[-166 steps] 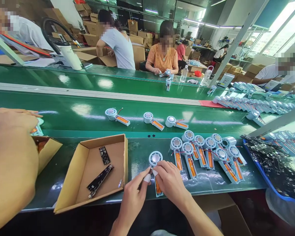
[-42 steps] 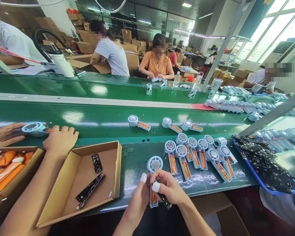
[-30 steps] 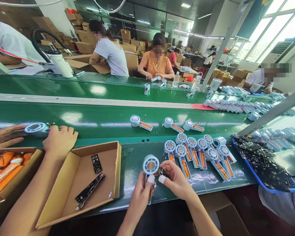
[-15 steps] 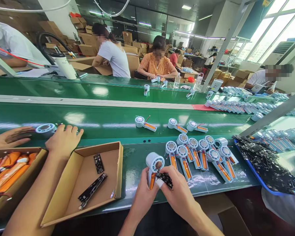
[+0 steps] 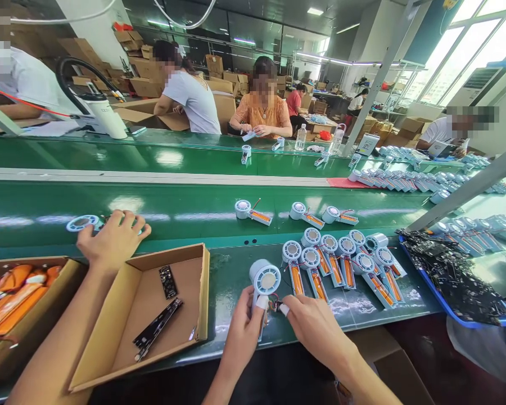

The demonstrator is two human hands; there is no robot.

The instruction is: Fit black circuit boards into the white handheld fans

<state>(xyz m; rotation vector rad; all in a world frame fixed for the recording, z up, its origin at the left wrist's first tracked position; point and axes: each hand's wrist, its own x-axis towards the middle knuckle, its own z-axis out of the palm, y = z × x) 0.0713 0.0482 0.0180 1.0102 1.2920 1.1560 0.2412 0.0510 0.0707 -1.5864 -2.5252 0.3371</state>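
One blue housing (image 5: 266,278) is gripped by left hand (image 5: 242,326), one board (image 5: 277,305) by right hand (image 5: 314,323).

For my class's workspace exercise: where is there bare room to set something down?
Belt between the co-worker's hand and the leftmost loose unit; bench between the circuit board carton and the left hand. Crowded: unit cluster and blue tray.

Windows (image 5: 455,64): brightest area, washed out, upper right
Ceiling lamp (image 5: 315,11): small white glow
Belt (image 5: 189,191): glossy, with white glare patches and streaks
Bench (image 5: 230,270): mottled sheen; dark shadow beneath
Left hand (image 5: 242,318), right hand (image 5: 314,318): soft, even light
Frame edges: wide-angle stretch
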